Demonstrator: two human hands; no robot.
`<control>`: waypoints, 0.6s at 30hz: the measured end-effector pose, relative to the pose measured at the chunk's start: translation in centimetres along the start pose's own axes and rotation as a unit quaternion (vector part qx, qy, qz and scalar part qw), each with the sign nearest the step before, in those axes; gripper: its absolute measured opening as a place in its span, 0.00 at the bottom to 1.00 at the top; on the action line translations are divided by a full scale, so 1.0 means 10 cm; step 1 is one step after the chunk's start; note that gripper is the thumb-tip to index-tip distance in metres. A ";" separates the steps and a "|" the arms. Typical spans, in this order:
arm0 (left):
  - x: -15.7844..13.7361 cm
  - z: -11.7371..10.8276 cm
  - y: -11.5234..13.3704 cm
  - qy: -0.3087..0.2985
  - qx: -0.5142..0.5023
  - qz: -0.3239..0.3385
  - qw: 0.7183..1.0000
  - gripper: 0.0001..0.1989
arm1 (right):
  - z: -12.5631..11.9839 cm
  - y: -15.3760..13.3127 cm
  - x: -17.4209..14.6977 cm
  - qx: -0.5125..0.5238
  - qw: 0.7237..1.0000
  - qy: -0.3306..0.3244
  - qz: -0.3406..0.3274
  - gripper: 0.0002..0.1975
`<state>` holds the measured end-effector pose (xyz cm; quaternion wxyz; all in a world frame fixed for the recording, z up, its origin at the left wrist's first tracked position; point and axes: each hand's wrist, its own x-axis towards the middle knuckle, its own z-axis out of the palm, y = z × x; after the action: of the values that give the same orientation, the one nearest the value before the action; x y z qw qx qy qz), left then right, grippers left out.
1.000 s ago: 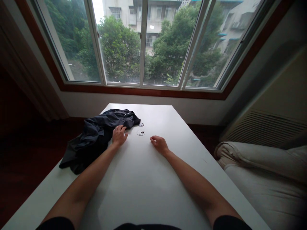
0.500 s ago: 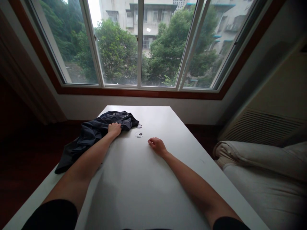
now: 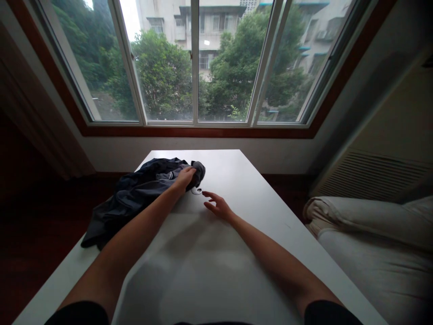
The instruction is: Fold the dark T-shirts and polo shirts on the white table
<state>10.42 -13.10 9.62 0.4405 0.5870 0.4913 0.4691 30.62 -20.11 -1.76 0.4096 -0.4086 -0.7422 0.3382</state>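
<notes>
A dark navy and grey garment (image 3: 135,198), likely a jacket, lies crumpled along the left side of the white table (image 3: 216,253). My left hand (image 3: 185,177) is closed on its right end and lifts that part, which bunches up beyond the fingers. Just to the right, my right hand (image 3: 218,205) is held over the table with thumb and fingers apart, holding nothing. Its fingertips come close to a round cable-hole cover (image 3: 196,191), partly overhung by the cloth. A second round cover is hidden behind the garment.
Beyond the table's far edge are a white wall and a wide window (image 3: 194,131) with a brown frame. A pale cushioned sofa (image 3: 365,225) stands to the right, below a vented unit (image 3: 372,178). A curtain (image 3: 50,126) hangs at the left.
My left hand has moved right, pulling the garment's end up and across toward the cable-hole covers. My right hand has gone from curled fingers to spread ones.
</notes>
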 end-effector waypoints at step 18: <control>0.03 -0.60 -0.94 -0.119 0.565 0.007 0.816 0.23 | -1.34 0.30 -0.05 0.387 0.888 0.122 0.217 0.36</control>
<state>3.05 -11.28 1.46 0.0830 0.7873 0.6098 0.0388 43.59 -16.98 1.38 0.5388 -0.4064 -0.3892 0.6269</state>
